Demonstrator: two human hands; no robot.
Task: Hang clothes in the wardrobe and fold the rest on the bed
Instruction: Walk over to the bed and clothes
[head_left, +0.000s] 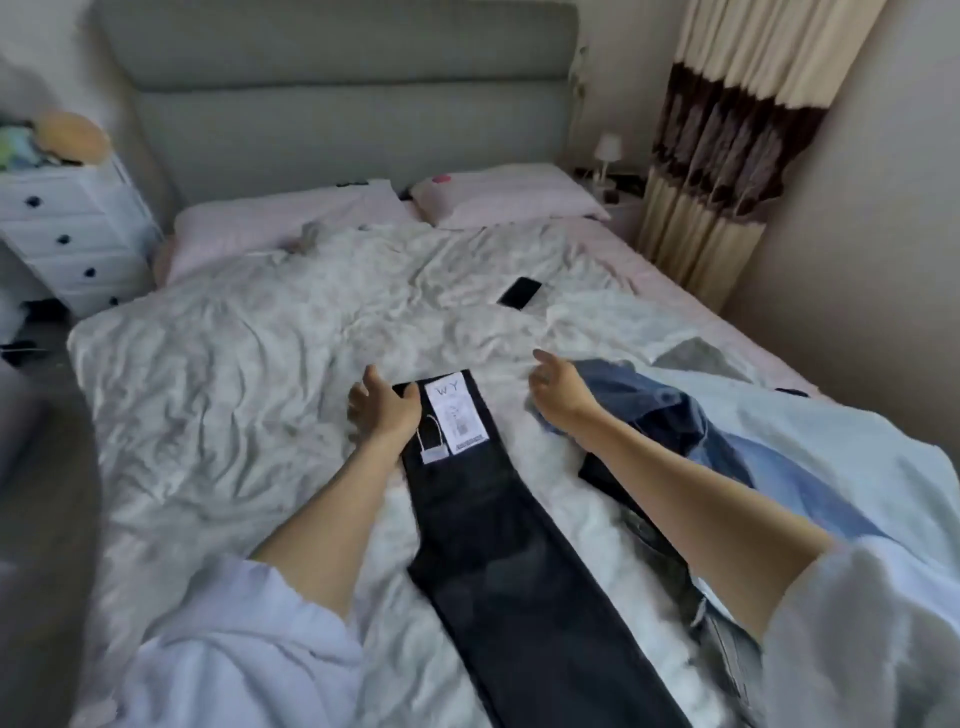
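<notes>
Dark jeans lie stretched out lengthwise on the white duvet, with white paper tags at their far end. My left hand is at the left edge of that far end, thumb touching the fabric, fingers relaxed. My right hand hovers to the right of the jeans, fingers loosely spread, holding nothing. Under my right forearm lies a heap of blue denim clothing, with a pale blue garment beyond it. No wardrobe is in view.
A black phone lies on the duvet further up. Two pink pillows rest against the grey headboard. A white chest of drawers stands left of the bed; a bedside lamp and curtain are on the right.
</notes>
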